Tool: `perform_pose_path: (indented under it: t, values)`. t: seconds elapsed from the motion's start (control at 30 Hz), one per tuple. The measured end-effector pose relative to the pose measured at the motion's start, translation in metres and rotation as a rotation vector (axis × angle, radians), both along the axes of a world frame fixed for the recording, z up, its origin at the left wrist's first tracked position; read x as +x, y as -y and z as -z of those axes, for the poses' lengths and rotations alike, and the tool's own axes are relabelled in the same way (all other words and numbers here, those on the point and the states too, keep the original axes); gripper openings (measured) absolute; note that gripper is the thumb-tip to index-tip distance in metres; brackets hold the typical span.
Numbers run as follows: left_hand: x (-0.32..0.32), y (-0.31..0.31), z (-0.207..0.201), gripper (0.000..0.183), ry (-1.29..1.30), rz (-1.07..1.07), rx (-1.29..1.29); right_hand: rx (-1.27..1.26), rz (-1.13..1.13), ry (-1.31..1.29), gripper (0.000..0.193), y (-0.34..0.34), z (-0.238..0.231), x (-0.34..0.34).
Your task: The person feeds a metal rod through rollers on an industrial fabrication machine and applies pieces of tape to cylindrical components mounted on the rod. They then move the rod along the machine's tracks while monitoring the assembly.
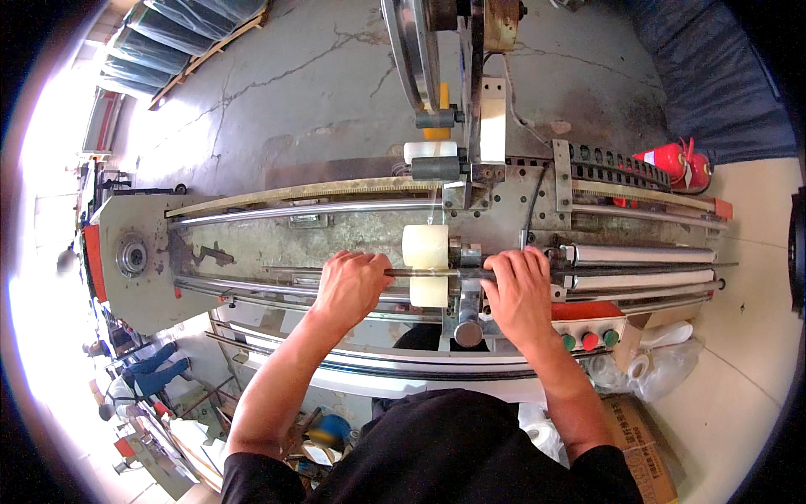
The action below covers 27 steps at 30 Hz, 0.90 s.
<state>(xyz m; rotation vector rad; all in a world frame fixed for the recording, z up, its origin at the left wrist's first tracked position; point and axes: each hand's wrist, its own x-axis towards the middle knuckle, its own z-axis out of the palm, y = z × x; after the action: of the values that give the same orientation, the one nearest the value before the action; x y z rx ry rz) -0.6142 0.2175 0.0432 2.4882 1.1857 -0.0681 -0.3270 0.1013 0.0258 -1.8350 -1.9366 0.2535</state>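
A long, thin dark rod (416, 273) runs crosswise over the middle of a long metal machine (353, 237). My left hand (351, 284) is closed round the rod, just left of two cream rollers (426, 246). My right hand (518, 286) grips the same rod to the right of the rollers, beside a metal bracket with a round knob (468, 333). Between my hands the rod crosses in front of the rollers. Its right part extends past my hand, between two silver rollers (642, 254). My palms hide how the fingers meet the rod.
A red control box with green and red buttons (590, 340) sits at the machine's front right. Steel guide rails (311, 210) span its length. Above stands a large wheel (410, 59). Red fire extinguishers (676, 165) are at the back right; another person (151, 374) is at far left.
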Motion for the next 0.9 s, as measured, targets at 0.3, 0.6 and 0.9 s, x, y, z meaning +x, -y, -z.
perform_pose_path:
  t: [0.3, 0.6, 0.9]
  values:
    - [0.019, 0.011, 0.007, 0.041, 0.115, -0.063, 0.111, 0.019, -0.117, 0.200, 0.011, -0.007, 0.010, 0.016]
    - [0.036, 0.067, 0.040, 0.095, -0.113, 0.179, 0.205, 0.171, 0.065, 0.064, 0.043, 0.013, 0.010, 0.009]
    - [0.041, 0.073, 0.047, 0.094, -0.034, 0.138, 0.248, 0.438, 0.719, 0.104, 0.058, 0.218, 0.021, 0.084]
